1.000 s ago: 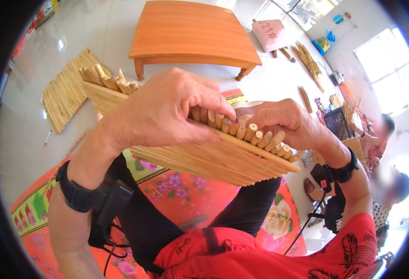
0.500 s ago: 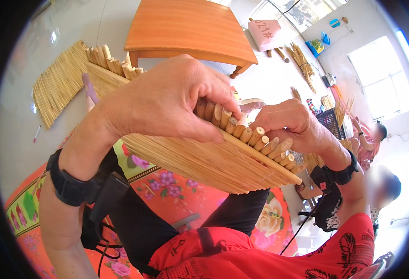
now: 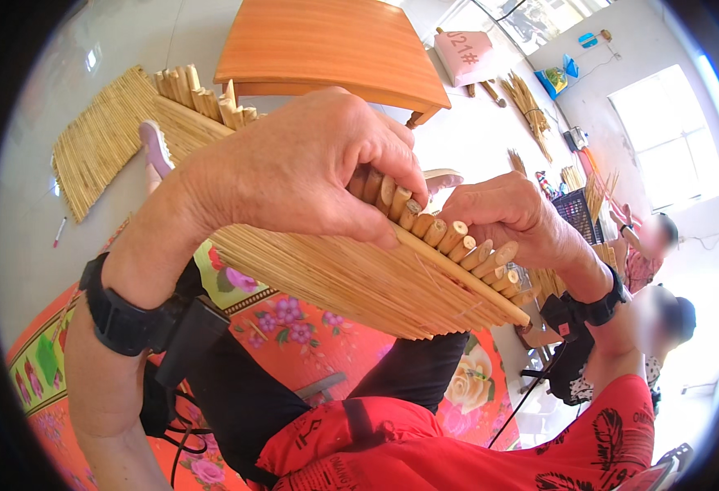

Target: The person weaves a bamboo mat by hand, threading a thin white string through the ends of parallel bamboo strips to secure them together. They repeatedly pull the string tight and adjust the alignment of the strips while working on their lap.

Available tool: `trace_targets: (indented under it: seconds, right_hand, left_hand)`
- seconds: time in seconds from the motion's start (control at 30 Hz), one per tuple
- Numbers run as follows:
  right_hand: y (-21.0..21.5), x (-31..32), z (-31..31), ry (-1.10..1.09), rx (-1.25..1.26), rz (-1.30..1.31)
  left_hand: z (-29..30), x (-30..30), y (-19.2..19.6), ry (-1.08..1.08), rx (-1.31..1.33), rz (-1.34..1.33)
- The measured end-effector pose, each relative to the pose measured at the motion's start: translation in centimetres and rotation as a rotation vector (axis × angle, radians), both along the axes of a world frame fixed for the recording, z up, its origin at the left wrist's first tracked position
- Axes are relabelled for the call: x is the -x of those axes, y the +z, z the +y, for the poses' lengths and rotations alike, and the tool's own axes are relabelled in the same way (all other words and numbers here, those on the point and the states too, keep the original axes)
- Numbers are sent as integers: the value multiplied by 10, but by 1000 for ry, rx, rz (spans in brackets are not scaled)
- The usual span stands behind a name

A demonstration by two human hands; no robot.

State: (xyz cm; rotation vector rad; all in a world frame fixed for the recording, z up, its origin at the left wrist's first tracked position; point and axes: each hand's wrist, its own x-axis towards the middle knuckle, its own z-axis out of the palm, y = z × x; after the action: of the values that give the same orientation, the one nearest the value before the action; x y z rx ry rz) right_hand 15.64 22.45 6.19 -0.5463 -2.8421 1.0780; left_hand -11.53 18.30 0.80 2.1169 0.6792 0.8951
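A mat of thin straw-coloured reed stalks hangs slanted across my lap. Along its upper edge runs a pale rod, behind which several cut stalk ends stick up in a row. My left hand is closed over this edge, thumb on the near side and fingers curled across the stalk ends. Right of it, my right hand is closed just behind the stalk ends. Its fingertips are partly hidden, and I cannot make out what they hold.
An orange-brown wooden table stands ahead. Another reed mat lies on the floor at left, near a shoe. A pale sack, a reed bundle and a dark crate are at right. Two people sit at far right.
My left hand's index finger has shifted slightly right along the stalk ends. My right hand has moved slightly left, still close behind the row. The mat is almost where it was.
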Motion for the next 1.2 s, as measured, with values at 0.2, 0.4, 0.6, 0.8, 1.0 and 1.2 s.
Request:
trace_targets:
  seconds: [0.2, 0.4, 0.6, 0.8, 1.0, 1.2]
  right_hand:
    - [-8, -5, 2, -4, -12, -33]
    - [-5, -3, -1, 19, -70, -37]
    - [-2, -8, 0, 38, -19, -15]
    - [7, -11, -9, -53, 91, -191]
    - [6, -6, -24, 83, -53, -120]
    - [4, -4, -36, 225, -86, -42]
  left_hand:
    - [3, -6, -4, -9, -19, -16]
    - [6, -12, -8, -18, -22, -36]
    - [4, -12, -13, -14, -153, -41]
    - [-8, -11, -12, -9, -211, -33]
    - [-25, -11, -15, 26, -284, -88]
    - [-51, -2, -11, 22, -281, -27]
